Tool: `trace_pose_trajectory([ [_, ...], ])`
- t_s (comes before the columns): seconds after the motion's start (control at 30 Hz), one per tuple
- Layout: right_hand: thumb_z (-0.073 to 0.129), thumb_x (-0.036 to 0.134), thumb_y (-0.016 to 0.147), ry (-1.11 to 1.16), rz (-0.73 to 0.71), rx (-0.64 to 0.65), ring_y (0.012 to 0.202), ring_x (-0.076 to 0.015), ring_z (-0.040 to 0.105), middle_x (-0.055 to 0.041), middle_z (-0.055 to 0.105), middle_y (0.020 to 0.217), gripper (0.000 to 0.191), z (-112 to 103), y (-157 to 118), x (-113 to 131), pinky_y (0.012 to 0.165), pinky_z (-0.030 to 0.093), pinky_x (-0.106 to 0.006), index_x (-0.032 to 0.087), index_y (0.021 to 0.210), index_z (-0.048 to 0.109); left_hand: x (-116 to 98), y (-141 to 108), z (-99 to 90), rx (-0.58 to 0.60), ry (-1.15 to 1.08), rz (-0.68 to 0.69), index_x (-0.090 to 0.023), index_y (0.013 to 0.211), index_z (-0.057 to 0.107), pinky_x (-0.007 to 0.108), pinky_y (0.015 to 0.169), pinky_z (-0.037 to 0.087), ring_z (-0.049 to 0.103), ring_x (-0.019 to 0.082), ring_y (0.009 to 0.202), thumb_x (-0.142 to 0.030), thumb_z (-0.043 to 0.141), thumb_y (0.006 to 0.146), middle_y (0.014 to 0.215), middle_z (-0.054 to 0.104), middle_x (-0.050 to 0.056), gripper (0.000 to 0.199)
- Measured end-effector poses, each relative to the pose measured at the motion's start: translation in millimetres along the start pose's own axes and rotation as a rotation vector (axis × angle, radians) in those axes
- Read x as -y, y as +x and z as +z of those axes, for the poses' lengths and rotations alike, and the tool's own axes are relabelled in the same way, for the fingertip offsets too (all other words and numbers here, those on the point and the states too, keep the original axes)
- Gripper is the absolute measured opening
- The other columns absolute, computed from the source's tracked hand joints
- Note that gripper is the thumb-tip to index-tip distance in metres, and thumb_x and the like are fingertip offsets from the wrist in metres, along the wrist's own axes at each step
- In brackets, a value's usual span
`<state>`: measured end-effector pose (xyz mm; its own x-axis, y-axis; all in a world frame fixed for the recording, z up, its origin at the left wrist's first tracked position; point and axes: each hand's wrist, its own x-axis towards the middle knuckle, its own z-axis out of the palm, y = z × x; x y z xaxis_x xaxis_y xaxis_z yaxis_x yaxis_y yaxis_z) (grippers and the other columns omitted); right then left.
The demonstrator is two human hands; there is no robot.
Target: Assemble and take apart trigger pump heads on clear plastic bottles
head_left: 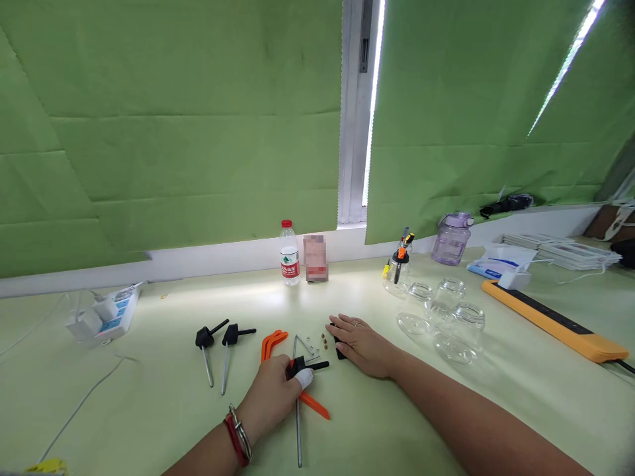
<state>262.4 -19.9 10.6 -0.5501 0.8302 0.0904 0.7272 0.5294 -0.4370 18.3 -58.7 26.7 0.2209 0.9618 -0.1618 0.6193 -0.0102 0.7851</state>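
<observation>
My left hand (pixel 280 387), with a white wrapping on the thumb, is closed on a black plastic head with a long metal rod (pixel 298 433). Close beneath it, an orange plastic piece (pixel 315 404) sticks out to the right. Beyond the fingers lie bent orange pieces (pixel 272 342). My right hand (pixel 364 345) rests with fingers stretched over a small black piece (pixel 339 350), mostly covered. Between the hands are small brass-coloured parts (pixel 325 342) and little metal parts (pixel 311 349). Two similar black-headed rods (pixel 204 340) (pixel 231 335) lie to the left.
At the back stand a red-capped water bottle (pixel 290 254) and a blurred pinkish box (pixel 316 259). Clear jars (pixel 461 334) and a jar of pens (pixel 399 261) are on the right, near an orange power strip (pixel 555 322). A white power strip (pixel 119 311) with plugs sits left.
</observation>
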Motion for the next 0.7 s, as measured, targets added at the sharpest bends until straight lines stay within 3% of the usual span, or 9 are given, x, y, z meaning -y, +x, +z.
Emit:
trace_pose_trajectory([
  [0.3, 0.027, 0.042, 0.095, 0.057, -0.005, 0.024, 0.139, -0.0256, 0.017, -0.0015, 0.027, 0.15, 0.049, -11, -5, -16, 0.114, 0.018, -0.044, 0.024, 0.14, 0.035, -2, -2, -1.6, 0.0, 0.016, -0.008, -0.018, 0.07, 0.049, 0.028, 0.053, 0.034, 0.044, 0.017, 0.057, -0.051, 0.055, 0.073, 0.063, 0.046, 0.0, 0.034],
  [0.5, 0.028, 0.041, 0.095, 0.052, -0.016, 0.034, 0.139, -0.0271, 0.014, -0.001, 0.022, 0.151, 0.049, -14, -6, -12, 0.113, 0.015, -0.048, 0.028, 0.142, 0.028, -8, -5, -2.8, -0.012, 0.008, -0.019, -0.019, 0.069, 0.049, 0.029, 0.05, 0.033, 0.047, 0.019, 0.056, -0.05, 0.056, 0.072, 0.056, 0.045, -0.001, 0.032],
  [0.7, 0.034, 0.044, 0.094, 0.048, -0.035, 0.083, 0.139, -0.0307, 0.011, 0.0006, 0.019, 0.152, 0.045, -16, -9, -10, 0.112, 0.012, -0.051, 0.032, 0.137, 0.039, -8, -6, -2.9, 0.001, -0.006, -0.03, -0.019, 0.07, 0.049, 0.029, 0.05, 0.032, 0.048, 0.02, 0.055, -0.049, 0.055, 0.073, 0.054, 0.044, -0.002, 0.031],
])
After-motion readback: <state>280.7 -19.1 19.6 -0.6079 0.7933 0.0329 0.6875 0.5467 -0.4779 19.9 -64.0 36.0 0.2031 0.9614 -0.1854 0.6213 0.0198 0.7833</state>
